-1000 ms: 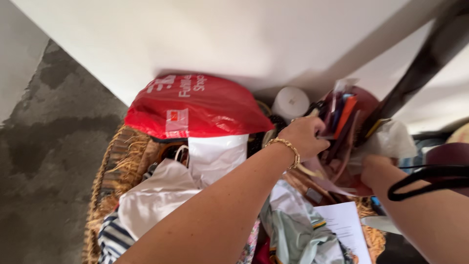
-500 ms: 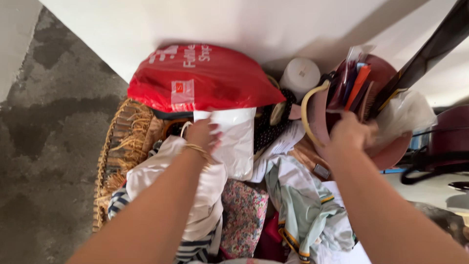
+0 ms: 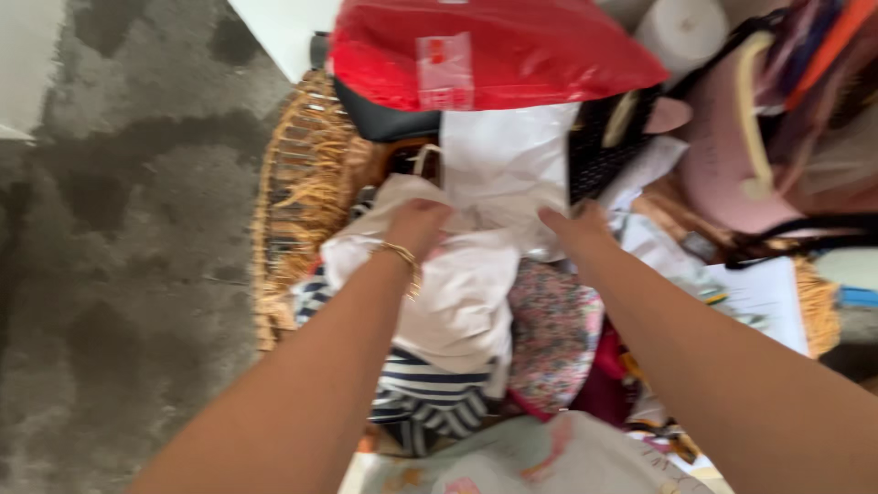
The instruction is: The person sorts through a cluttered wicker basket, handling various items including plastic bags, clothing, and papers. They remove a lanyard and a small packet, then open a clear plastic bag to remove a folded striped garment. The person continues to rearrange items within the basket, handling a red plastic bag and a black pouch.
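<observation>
Reaching into wicker basket [image 3: 293, 210] | your left hand [image 3: 419, 222] fingers buried in white cloth [image 3: 457, 293], grip unclear | right hand [image 3: 576, 229] fingers touching white bag [image 3: 508, 155], grip unclear

Red bag [image 3: 494, 46] cut off at top; pic blurred.

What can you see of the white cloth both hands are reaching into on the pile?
The white cloth looks like soft, thin fabric, crumpled and folded over itself. It lies on top of the heap in the wicker basket, above a navy-and-white striped garment and beside a floral fabric. The left hand presses into its upper edge; the right hand touches its right side. A white bag lies just behind it.
</observation>
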